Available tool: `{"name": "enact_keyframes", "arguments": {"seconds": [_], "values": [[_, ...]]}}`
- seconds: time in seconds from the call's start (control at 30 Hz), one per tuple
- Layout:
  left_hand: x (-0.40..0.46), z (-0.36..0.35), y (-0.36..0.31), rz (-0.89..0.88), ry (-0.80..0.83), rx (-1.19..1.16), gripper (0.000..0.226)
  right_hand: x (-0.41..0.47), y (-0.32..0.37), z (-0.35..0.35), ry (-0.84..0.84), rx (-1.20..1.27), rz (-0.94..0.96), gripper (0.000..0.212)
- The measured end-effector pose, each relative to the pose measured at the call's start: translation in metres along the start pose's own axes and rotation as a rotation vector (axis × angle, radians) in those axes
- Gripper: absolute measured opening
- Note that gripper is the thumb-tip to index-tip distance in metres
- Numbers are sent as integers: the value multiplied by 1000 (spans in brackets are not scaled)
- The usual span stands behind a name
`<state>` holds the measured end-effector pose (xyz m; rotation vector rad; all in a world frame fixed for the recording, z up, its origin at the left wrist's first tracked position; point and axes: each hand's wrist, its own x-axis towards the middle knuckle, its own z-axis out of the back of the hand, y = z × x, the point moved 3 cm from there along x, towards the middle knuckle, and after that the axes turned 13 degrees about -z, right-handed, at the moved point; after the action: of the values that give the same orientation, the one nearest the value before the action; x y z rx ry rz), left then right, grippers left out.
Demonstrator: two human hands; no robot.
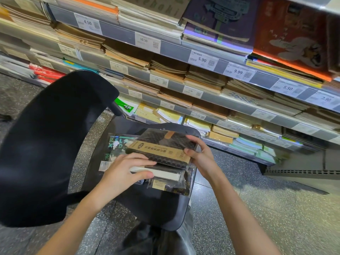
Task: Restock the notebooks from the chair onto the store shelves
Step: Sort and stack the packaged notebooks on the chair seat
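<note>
Hands (127, 168) on glossy shrink-wrapped notebooks (163, 151)

Top notebook (161, 144): dark patterned cover sealed in glossy clear plastic film, banded with a matt brown kraft-paper sleeve (161, 150). Chair (47, 144): backrest in matt black cloth, seat edge in smooth dark plastic. Shelves (211, 97): smooth grey metal fronts with glossy price strips, stocked largely with matt kraft-paper covers; floor (276, 208) polished speckled stone.

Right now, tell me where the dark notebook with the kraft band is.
The dark notebook tops the stack on the chair seat, lower centre, held between left hand and right hand.
</note>
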<state>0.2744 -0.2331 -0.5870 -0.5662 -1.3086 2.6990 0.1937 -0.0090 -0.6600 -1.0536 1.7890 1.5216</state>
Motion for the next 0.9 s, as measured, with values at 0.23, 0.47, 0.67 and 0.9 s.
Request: {"name": "enact_keyframes", "arguments": {"seconds": [0.23,0.47,0.67,0.9], "values": [[-4,7,-14,19,-23,8,28,-21,-9,4,-108,67,100,47],[-14,40,-59,-92,-16,250,41,-42,-29,13,-184,184,200,49],[-7,58,-73,-86,-70,342,45,-37,-68,13,-428,9,306,43],[-4,72,-78,-81,-114,440,49,-14,-115,-11,-312,41,117,36]]}}
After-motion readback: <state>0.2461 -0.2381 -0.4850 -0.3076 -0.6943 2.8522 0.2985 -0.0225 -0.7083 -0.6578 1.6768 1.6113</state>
